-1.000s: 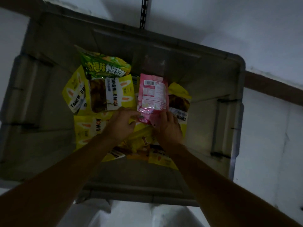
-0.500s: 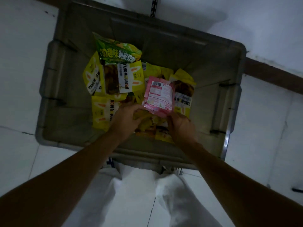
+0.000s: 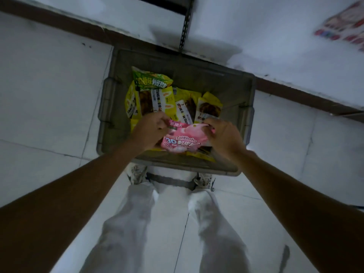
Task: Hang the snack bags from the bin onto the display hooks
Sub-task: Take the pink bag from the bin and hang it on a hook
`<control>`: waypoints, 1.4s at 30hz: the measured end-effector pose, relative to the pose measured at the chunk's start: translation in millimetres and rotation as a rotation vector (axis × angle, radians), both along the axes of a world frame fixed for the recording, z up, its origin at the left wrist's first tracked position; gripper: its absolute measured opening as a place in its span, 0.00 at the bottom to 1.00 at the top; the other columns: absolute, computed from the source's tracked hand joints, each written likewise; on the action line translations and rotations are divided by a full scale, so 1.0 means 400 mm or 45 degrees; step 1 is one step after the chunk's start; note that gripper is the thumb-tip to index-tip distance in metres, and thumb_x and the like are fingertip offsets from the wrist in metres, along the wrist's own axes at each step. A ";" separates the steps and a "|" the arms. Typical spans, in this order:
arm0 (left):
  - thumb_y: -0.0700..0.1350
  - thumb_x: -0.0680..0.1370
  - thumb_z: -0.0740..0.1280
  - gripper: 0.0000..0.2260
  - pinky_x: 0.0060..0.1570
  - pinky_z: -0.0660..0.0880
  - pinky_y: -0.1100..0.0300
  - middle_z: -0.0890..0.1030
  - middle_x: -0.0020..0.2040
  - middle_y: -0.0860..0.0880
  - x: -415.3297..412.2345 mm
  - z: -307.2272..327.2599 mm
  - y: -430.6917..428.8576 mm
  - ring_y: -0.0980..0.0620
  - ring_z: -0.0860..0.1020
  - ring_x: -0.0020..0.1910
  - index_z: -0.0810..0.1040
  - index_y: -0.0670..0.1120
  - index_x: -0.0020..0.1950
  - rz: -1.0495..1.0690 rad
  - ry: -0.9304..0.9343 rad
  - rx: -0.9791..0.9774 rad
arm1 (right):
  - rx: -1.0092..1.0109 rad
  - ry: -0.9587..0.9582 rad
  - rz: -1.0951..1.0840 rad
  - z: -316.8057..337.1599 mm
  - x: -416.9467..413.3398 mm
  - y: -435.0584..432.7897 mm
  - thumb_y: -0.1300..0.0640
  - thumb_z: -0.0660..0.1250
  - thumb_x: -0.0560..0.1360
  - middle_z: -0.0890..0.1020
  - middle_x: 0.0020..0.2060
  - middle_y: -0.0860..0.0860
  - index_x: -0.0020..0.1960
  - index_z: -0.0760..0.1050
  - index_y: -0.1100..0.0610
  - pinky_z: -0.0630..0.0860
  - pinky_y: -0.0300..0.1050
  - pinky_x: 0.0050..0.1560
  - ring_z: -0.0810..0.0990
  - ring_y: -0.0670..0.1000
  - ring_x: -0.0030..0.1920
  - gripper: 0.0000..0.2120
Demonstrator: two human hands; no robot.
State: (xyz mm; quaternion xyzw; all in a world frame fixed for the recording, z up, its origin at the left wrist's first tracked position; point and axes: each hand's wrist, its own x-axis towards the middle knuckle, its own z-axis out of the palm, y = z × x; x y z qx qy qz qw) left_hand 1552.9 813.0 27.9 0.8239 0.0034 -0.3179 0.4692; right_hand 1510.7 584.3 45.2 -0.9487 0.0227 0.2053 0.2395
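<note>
Head view: a grey plastic bin (image 3: 226,85) stands on a pale tiled floor (image 3: 49,95). A pink snack bag (image 3: 183,139) is held over the near half of the bin, printed front facing up, with both hands on it. The left hand (image 3: 150,131) pinches the bag's upper left corner with curled fingers. The right hand (image 3: 224,135) grips the upper right edge, fingers curled round it. The bag is crumpled between the two hands; whether it touches the bags beneath cannot be told.

Inside the bin, yellow snack bags (image 3: 165,101) lie heaped and overlapping. A green snack bag (image 3: 150,80) sits on top of them at the bin's far left corner.

Just outside the bin's near rim are the person's white shoes (image 3: 137,174) and pale trousers (image 3: 128,223). Beyond the bin's far side a black slotted upright (image 3: 184,30) runs up the wall. Well beyond the bin's far right corner hang red-and-white packets (image 3: 344,22), too blurred to read.
</note>
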 end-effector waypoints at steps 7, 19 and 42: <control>0.39 0.76 0.70 0.06 0.41 0.72 0.63 0.81 0.41 0.55 0.007 0.381 0.094 0.58 0.78 0.42 0.81 0.45 0.53 -0.105 0.026 -0.060 | 0.158 -0.067 -0.080 0.360 -0.033 0.078 0.53 0.63 0.82 0.84 0.52 0.54 0.60 0.78 0.56 0.82 0.50 0.46 0.83 0.53 0.50 0.11; 0.34 0.76 0.69 0.06 0.53 0.79 0.40 0.83 0.46 0.39 -0.043 1.011 0.084 0.36 0.82 0.51 0.80 0.44 0.46 0.073 -0.167 -0.274 | 0.377 -0.392 -0.266 0.942 -0.062 0.059 0.54 0.67 0.79 0.84 0.46 0.50 0.53 0.81 0.55 0.81 0.52 0.48 0.82 0.50 0.46 0.07; 0.39 0.71 0.76 0.09 0.40 0.78 0.64 0.82 0.38 0.53 -0.165 1.567 -0.050 0.55 0.81 0.42 0.77 0.43 0.45 -0.016 -0.646 -0.426 | 0.200 -0.852 0.050 1.609 -0.103 -0.104 0.53 0.65 0.79 0.84 0.40 0.44 0.48 0.81 0.47 0.82 0.51 0.45 0.82 0.46 0.41 0.06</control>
